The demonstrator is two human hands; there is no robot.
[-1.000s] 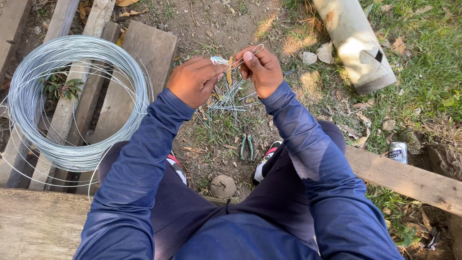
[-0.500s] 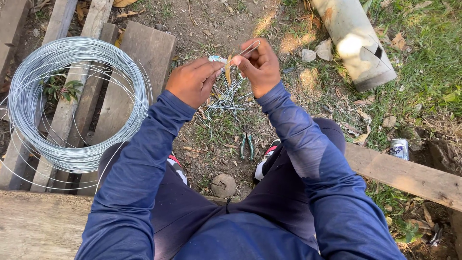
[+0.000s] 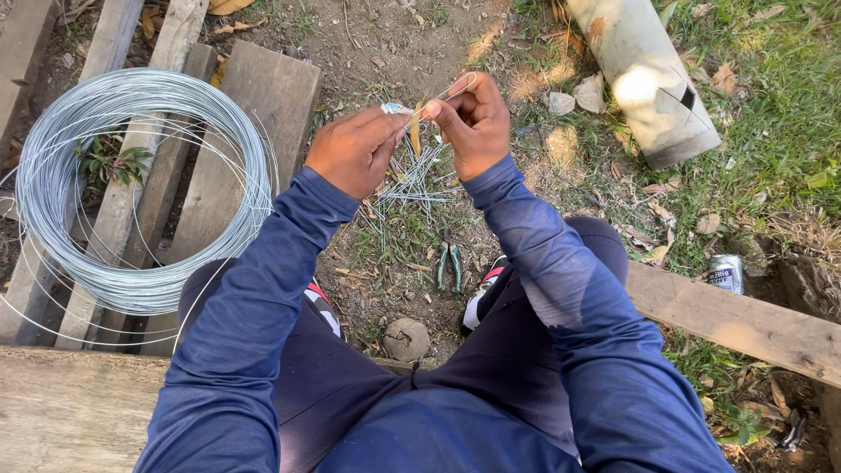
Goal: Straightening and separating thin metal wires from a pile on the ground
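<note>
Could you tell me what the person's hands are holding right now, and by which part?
Both hands pinch a short bent wire piece: the right hand grips its lower part below the loop, the left hand its near end.

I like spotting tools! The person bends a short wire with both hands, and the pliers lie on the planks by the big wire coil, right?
Not quite. The head view shows the pliers on the dirt between the person's feet, not on the planks by the coil. Both hands, left and right, do hold the wire.

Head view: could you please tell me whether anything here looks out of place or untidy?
Yes: a drink can lies discarded in the grass beside the plank, and loose strands spring off the wire coil.
</note>
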